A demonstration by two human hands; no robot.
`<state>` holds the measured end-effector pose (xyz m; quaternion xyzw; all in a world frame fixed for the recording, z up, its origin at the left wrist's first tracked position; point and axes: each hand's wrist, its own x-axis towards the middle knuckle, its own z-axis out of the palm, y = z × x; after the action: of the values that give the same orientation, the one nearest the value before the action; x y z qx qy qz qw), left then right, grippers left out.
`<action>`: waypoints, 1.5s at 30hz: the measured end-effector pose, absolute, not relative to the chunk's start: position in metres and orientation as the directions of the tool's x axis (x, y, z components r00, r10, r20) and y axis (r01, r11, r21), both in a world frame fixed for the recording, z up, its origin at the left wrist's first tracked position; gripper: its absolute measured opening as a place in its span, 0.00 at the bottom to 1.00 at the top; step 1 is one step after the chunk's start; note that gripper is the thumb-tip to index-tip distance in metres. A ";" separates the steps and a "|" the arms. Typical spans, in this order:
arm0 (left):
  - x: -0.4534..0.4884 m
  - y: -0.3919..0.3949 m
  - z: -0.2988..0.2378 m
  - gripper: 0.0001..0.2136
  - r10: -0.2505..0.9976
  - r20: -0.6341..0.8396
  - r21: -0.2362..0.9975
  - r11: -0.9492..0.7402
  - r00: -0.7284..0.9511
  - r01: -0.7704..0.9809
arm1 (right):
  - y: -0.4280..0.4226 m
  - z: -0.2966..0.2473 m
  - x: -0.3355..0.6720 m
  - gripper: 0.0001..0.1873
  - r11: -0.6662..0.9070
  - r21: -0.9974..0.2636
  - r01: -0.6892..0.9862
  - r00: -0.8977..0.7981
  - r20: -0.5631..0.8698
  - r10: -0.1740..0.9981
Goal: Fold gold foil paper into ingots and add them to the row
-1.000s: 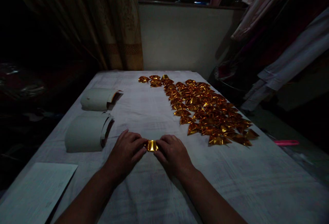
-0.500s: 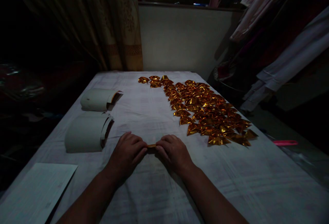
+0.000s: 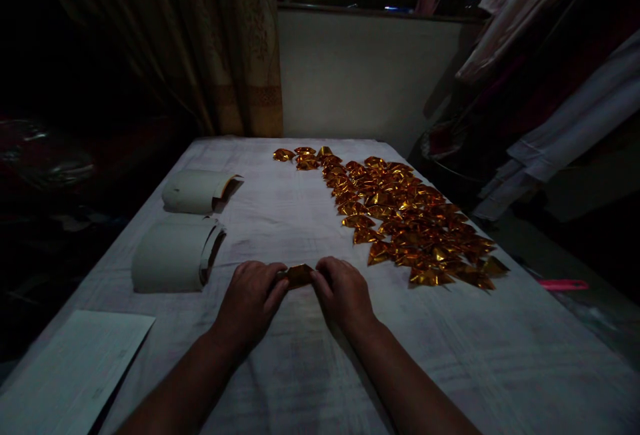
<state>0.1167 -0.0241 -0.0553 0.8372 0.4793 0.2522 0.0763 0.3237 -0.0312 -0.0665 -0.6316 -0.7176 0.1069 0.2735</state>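
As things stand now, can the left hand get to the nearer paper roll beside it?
Probably yes. The left hand pinches the gold foil piece with the right hand, but only bare cloth lies between it and the roll.

On the table (image 3: 310, 368) a foil piece (image 3: 299, 275) lies between the left hand (image 3: 250, 302) and right hand (image 3: 345, 292), touching both; a spread of folded pieces (image 3: 410, 222) lies behind it to the right; at left, the near roll (image 3: 173, 263) sits before the far roll (image 3: 197, 191); a flat sheet (image 3: 75, 372) lies at the near-left corner
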 end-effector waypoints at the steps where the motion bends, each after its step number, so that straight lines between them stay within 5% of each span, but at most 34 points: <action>1: 0.117 -0.024 -0.056 0.09 0.836 0.362 0.354 -0.532 0.411 0.769 | -0.031 -0.066 0.322 0.04 0.177 -0.487 0.855 -0.051 0.262 0.964; 14: 0.121 -0.025 -0.053 0.08 0.835 0.343 0.238 -0.520 0.430 0.820 | -0.030 -0.065 0.318 0.07 0.166 -0.394 0.904 -0.065 0.257 0.964; 25: 0.120 -0.026 -0.054 0.10 0.851 0.297 0.300 -0.514 0.434 0.804 | -0.028 -0.067 0.321 0.09 0.167 -0.414 0.895 -0.068 0.244 0.967; 31: 0.120 -0.026 -0.053 0.11 0.851 0.290 0.281 -0.513 0.438 0.811 | -0.038 -0.064 0.317 0.18 0.348 -0.351 0.870 -0.242 0.310 0.919; 36: 0.120 -0.025 -0.053 0.12 0.853 0.261 0.262 -0.513 0.452 0.817 | -0.046 -0.062 0.309 0.29 0.487 -0.314 0.815 -0.471 0.130 0.872; 45: 0.116 -0.029 -0.053 0.12 0.828 0.279 0.182 -0.543 0.487 0.820 | -0.052 -0.058 0.315 0.32 0.284 -0.306 0.908 -0.302 -0.010 0.953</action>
<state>0.1156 -0.0292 -0.0532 0.8622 0.4777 0.1683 0.0121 0.3146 -0.0524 -0.0582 -0.5844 -0.7965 0.1280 0.0877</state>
